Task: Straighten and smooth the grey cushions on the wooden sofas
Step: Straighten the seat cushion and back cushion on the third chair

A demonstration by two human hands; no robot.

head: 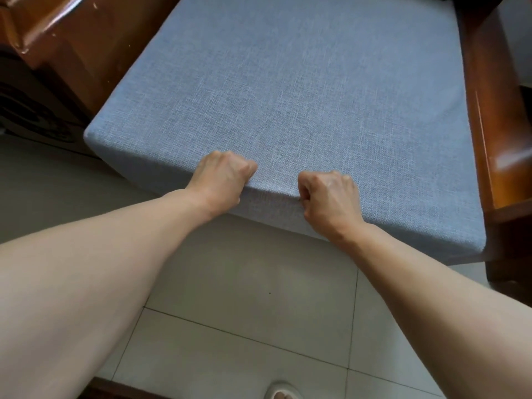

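Cushion (288, 96) coarse woven cloth; sofa (489, 125) glossy wood.

We see soft, even daylight, fairly bright, no hard shadows. Glare streaks the polished wooden armrest (506, 156) at the right edge and the wooden frame (57, 18) at the top-left corner. The grey cushion (288, 96) weave reads sharp at centre, slightly washed toward its far edge. A faint shadow lies on the tiled floor (259, 298) under the cushion's front edge. Wide-angle distortion bends the edges; both forearms swell near the lower corners, slightly soft.
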